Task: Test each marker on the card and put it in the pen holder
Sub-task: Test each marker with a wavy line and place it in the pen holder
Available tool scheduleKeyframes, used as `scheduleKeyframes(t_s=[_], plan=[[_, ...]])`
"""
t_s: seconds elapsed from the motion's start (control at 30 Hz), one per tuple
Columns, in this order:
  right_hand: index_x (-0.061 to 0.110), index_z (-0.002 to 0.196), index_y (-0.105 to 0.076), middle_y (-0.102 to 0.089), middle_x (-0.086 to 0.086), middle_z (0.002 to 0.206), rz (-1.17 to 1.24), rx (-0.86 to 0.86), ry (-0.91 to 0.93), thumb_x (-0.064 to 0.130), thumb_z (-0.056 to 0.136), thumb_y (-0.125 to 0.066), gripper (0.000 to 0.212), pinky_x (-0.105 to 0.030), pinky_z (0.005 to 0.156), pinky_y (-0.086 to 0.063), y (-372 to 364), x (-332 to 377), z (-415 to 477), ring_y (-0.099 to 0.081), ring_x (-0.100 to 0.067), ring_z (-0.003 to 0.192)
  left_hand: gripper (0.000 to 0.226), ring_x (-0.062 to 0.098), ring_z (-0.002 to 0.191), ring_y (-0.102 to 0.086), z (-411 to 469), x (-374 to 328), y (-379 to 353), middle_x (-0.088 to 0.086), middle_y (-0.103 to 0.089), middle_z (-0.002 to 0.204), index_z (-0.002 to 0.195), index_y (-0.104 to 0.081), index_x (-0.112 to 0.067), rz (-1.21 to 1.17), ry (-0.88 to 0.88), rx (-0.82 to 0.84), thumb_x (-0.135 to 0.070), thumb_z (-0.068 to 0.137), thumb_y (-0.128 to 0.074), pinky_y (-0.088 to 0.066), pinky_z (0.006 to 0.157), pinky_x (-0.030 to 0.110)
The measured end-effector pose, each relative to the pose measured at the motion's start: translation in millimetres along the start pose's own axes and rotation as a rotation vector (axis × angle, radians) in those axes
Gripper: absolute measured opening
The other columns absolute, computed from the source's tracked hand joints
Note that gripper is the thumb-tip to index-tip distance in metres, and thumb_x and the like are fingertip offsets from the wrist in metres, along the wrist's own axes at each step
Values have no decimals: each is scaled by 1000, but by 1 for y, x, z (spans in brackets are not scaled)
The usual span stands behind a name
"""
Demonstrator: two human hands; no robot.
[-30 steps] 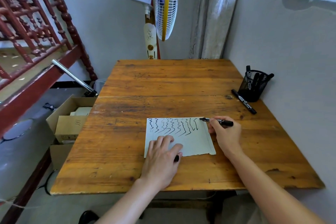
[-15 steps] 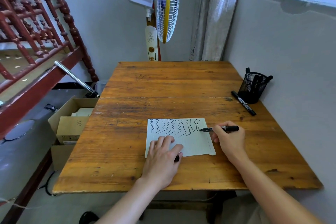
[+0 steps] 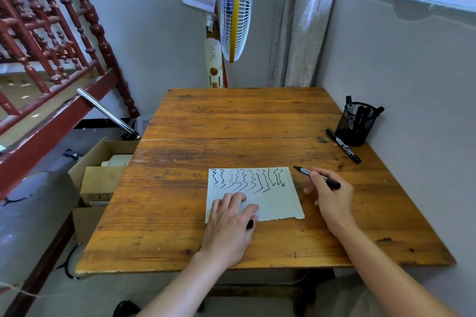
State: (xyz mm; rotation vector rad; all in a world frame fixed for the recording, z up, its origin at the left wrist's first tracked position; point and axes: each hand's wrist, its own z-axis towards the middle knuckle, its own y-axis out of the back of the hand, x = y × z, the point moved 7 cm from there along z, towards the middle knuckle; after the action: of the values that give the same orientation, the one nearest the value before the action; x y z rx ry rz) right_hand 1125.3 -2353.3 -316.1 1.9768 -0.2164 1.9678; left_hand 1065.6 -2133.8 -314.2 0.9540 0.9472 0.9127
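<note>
Held marker [image 3: 331, 182] has left card [image 3: 278, 203]; holder [image 3: 354, 127] contains markers [image 3: 360, 113].

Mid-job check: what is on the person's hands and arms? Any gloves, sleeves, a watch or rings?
Nothing worn shows. The left hand and right hand are bare, without gloves, and no ring is visible on the fingers in view. Neither wrist carries a watch or band. The left forearm and right forearm are bare down to the frame's bottom edge; no sleeve enters the picture.

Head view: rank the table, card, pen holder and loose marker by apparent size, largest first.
1. Table.
2. Card.
3. Pen holder and loose marker: roughly alike, marker longer but thinner, so unranked.
</note>
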Motion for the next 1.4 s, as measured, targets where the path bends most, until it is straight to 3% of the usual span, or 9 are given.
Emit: scheduleKeyframes(t_s=[0.23,0.47,0.6,0.7,0.97,1.1,1.2,1.33,1.4], plan=[[6,93,-67,-64,-7,66,182,51,-144,15,90,-63,10,-29,49,-41,16,19,-34,-57,-18,54,15,19,91,-52,1,3,9,0,-58,95,97,-62,-18,-59,26,-145,-27,87,-55,-45,74,34],[8,77,-66,-62,-10,55,237,289,-30,15,94,-54,22,-28,44,-38,12,60,-92,-53,-21,47,38,14,43,-41,-8,-2,40,-9,-41,48,58,-46,-18,-266,94,-245,-38,89,-53,-26,46,22],[7,73,-65,-61,-11,53,250,322,20,12,93,-55,23,-26,41,-37,6,73,-107,-51,-20,43,42,8,36,-31,-10,-12,53,-12,-30,41,54,-38,-23,-310,118,-211,-37,85,-62,-15,41,20],[1,78,-64,-62,-12,54,252,340,39,13,92,-56,20,-25,40,-37,4,76,-112,-52,-19,43,44,5,35,-27,-12,-17,60,-15,-26,40,54,-34,-24,-313,116,-192,-32,82,-67,-12,41,18],[-3,80,-63,-64,-11,55,202,394,99,19,84,-63,22,-26,42,-38,1,81,-122,-53,-22,46,37,16,45,-39,-22,-26,65,0,-55,51,57,-38,-21,-295,97,-149,-23,78,-69,-24,44,20],[1,78,-68,-66,-10,60,123,490,130,8,87,-66,11,-25,43,-38,-3,81,-126,-56,-24,51,12,23,71,-61,-25,-38,65,4,-72,84,72,-60,-16,-249,45,-61,-23,79,-67,-41,53,22],[7,80,-71,-68,-10,63,75,552,129,11,84,-71,6,-24,43,-38,-2,84,-128,-58,-22,54,11,22,86,-63,-26,-41,67,3,-71,99,83,-64,-16,-246,37,-30,-27,82,-63,-52,65,29],[3,76,-73,-64,-11,57,95,523,92,14,78,-75,12,-19,43,-40,4,85,-127,-52,-19,48,11,22,79,-61,-29,-52,77,4,-70,93,85,-63,-16,-157,-29,-41,-26,86,-58,-34,58,22],[2,70,-71,-56,-12,52,136,468,60,13,81,-74,15,-21,41,-36,6,81,-128,-44,-18,44,7,22,75,-64,-30,-56,80,2,-73,88,83,-64,-16,-104,-48,-64,-23,82,-65,-38,56,23]])
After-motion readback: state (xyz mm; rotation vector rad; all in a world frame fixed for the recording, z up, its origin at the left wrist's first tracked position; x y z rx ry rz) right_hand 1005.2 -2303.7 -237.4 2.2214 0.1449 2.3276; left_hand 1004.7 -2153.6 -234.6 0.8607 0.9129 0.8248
